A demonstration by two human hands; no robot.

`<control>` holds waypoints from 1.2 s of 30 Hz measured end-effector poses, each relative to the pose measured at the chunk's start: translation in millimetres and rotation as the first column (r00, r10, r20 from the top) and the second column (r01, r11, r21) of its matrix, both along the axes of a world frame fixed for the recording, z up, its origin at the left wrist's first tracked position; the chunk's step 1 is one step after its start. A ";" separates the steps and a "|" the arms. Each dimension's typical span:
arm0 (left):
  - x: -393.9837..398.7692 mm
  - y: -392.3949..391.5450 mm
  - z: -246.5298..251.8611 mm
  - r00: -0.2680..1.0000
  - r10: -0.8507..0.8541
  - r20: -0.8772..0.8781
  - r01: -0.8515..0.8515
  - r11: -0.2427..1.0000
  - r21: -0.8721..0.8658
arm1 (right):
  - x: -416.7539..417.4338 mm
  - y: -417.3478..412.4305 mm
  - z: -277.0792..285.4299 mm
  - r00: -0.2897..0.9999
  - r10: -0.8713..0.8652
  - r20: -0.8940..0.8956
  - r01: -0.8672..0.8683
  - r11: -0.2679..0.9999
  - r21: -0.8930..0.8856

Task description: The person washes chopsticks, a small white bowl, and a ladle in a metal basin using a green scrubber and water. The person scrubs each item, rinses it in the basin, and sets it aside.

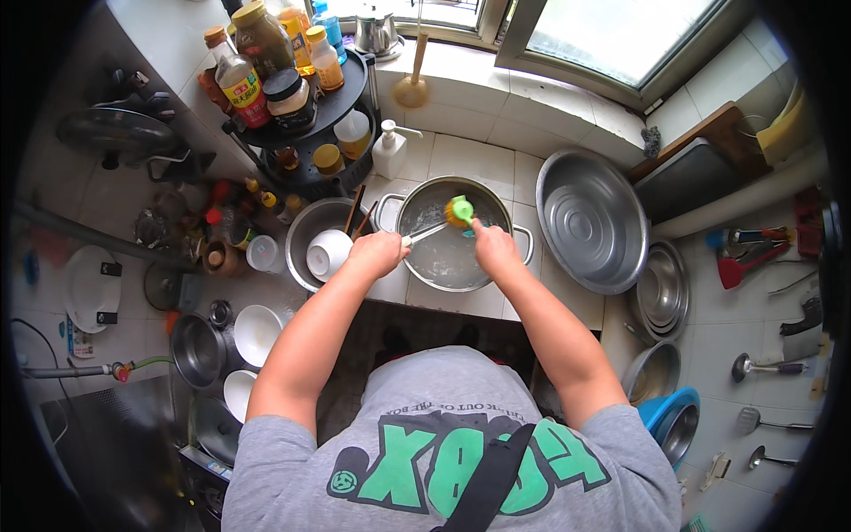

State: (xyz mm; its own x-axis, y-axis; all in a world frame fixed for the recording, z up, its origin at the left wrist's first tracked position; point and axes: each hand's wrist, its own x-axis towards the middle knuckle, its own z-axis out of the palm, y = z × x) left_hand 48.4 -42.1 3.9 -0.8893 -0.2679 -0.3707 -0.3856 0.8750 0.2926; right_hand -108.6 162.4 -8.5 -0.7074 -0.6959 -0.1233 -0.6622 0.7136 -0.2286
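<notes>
A steel pot with two handles [459, 279] stands on the tiled counter before me with cloudy water in it. My left hand [379, 254] grips a light handle whose metal shaft [427, 233] reaches over the pot; the tool's far end is hidden by the brush. My right hand [495, 247] holds a green dish brush [461, 209], its yellowish bristles touching or close to that metal end. Left of the pot, a steel basin [299, 229] holds a white bowl [328, 255] and brown chopsticks [356, 209].
A white pump bottle [389, 154] stands behind the pot, near a black tiered rack [346, 86] of bottles and jars. A large steel basin [592, 219] leans at the right. White bowls [258, 334] lie to the left. The counter's front edge is close to me.
</notes>
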 end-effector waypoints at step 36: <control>-4.8 0.8 22.4 0.965 0.145 0.219 -0.173 0.978 0.113 | -26.6 12.7 9.9 0.999 0.033 0.007 -0.033 0.968 0.250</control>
